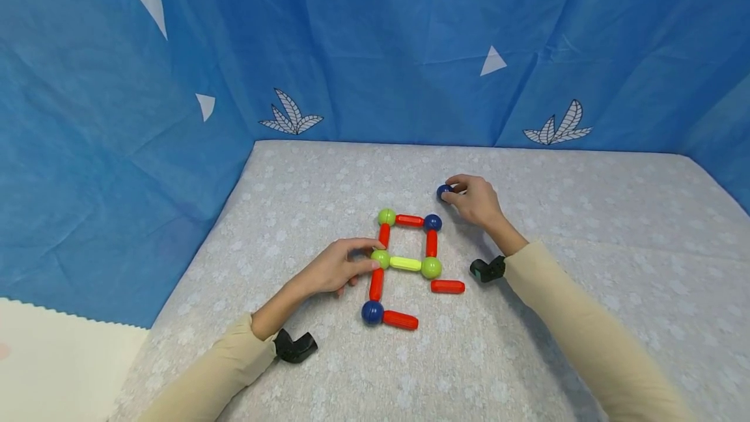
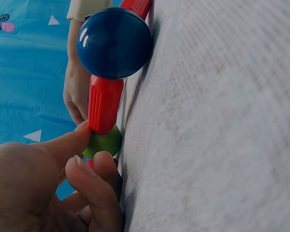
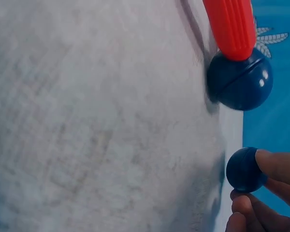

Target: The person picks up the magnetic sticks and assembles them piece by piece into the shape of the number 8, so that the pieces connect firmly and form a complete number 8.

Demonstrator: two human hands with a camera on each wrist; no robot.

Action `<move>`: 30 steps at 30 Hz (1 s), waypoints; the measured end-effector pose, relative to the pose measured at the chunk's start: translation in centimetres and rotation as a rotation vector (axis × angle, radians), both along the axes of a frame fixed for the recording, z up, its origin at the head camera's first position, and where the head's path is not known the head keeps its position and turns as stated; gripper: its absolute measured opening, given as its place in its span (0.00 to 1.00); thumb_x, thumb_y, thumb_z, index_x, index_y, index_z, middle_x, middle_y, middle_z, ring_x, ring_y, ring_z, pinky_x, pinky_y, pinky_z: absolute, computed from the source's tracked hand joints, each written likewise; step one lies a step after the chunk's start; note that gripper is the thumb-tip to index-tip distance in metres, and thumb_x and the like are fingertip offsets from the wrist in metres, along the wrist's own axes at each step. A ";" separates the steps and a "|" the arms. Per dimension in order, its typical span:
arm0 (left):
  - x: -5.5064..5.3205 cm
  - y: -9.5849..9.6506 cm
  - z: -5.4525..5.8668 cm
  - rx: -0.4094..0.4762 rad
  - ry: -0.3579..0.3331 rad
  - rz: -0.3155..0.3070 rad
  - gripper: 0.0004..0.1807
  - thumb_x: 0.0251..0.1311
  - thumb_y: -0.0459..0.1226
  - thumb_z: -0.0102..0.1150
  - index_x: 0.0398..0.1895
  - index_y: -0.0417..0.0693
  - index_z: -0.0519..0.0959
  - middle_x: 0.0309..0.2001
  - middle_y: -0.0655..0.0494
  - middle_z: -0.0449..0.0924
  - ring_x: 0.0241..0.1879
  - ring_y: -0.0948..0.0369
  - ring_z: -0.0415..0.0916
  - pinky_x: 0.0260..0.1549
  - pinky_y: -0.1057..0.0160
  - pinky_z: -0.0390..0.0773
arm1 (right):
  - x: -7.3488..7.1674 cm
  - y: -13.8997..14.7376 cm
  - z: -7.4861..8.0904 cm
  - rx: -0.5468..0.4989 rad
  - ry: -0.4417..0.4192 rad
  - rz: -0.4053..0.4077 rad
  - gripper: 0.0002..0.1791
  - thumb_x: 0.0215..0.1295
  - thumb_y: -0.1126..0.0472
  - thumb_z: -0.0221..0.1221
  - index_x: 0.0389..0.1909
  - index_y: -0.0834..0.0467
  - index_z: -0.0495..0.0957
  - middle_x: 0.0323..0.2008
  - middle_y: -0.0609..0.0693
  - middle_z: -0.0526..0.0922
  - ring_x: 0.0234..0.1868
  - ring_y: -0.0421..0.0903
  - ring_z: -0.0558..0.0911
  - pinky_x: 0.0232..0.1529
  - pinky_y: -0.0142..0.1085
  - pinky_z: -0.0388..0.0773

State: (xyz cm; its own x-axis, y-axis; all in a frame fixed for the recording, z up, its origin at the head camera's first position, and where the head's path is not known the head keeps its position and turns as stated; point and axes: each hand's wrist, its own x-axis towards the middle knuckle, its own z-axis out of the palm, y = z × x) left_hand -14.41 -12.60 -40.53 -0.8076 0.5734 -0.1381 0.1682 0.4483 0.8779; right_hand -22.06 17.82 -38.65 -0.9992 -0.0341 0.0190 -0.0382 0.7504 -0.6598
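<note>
On the table lies a frame of coloured rods and balls. My left hand [image 1: 336, 267] pinches the green ball [image 1: 381, 259] at its left middle, thumb and finger on either side. From that ball, red rods [image 1: 376, 284] run up and down, and a yellow-green rod [image 1: 405, 264] leads to another green ball [image 1: 431, 267]. Below it a blue ball [image 2: 114, 42] joins two red rods. Beyond the frame's upper right corner, my right hand [image 1: 476, 200] holds a loose blue ball [image 3: 244, 170] between thumb and fingers, near the frame's blue corner ball [image 1: 432, 223].
A loose red rod [image 1: 448, 286] lies just below the right green ball. Another red rod [image 1: 401, 320] sticks out rightward from the lower blue ball. Black wrist mounts [image 1: 295, 346] hang by both sleeves. A blue curtain [image 1: 375, 51] hangs behind the pale patterned tablecloth [image 1: 615, 292].
</note>
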 end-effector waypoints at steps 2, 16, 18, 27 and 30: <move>0.0 0.0 0.0 -0.001 0.001 0.001 0.16 0.69 0.40 0.60 0.59 0.56 0.78 0.45 0.55 0.77 0.12 0.63 0.67 0.07 0.63 0.71 | 0.2 0.0 0.2 -0.001 0.016 0.008 0.19 0.70 0.59 0.60 0.58 0.63 0.77 0.52 0.65 0.80 0.49 0.61 0.78 0.44 0.51 0.77; -0.1 0.0 0.1 0.011 0.007 -0.010 0.17 0.69 0.40 0.60 0.59 0.53 0.78 0.44 0.54 0.77 0.11 0.62 0.66 0.07 0.61 0.72 | 6.6 -1.7 2.6 -0.059 0.231 0.096 0.16 0.66 0.60 0.64 0.52 0.63 0.81 0.41 0.59 0.84 0.32 0.51 0.75 0.26 0.40 0.71; -0.1 -0.1 0.0 0.008 0.002 -0.005 0.16 0.69 0.40 0.60 0.59 0.54 0.78 0.45 0.55 0.77 0.11 0.62 0.66 0.07 0.62 0.71 | 7.8 -1.9 2.7 -0.067 0.222 0.136 0.16 0.66 0.60 0.65 0.51 0.63 0.82 0.40 0.58 0.84 0.32 0.50 0.75 0.26 0.39 0.72; 0.1 0.0 0.1 0.017 -0.008 -0.007 0.16 0.69 0.40 0.60 0.59 0.55 0.78 0.48 0.54 0.76 0.12 0.62 0.66 0.07 0.63 0.70 | 12.5 -1.8 2.4 -0.066 0.188 0.273 0.13 0.62 0.62 0.68 0.46 0.59 0.84 0.38 0.47 0.84 0.30 0.42 0.75 0.25 0.34 0.73; 0.0 -0.1 0.1 0.009 -0.004 -0.005 0.16 0.69 0.40 0.59 0.59 0.56 0.78 0.47 0.54 0.76 0.11 0.63 0.66 0.07 0.62 0.71 | 13.9 -2.0 2.2 -0.069 0.176 0.263 0.11 0.60 0.62 0.69 0.44 0.57 0.84 0.36 0.44 0.84 0.28 0.41 0.74 0.23 0.33 0.72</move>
State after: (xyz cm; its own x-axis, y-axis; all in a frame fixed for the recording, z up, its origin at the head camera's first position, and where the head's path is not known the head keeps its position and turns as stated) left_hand -14.39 -12.70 -40.47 -0.8040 0.5789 -0.1359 0.1671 0.4393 0.8827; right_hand -8.21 15.83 -36.48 -0.9375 -0.2836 0.2016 -0.3428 0.6537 -0.6747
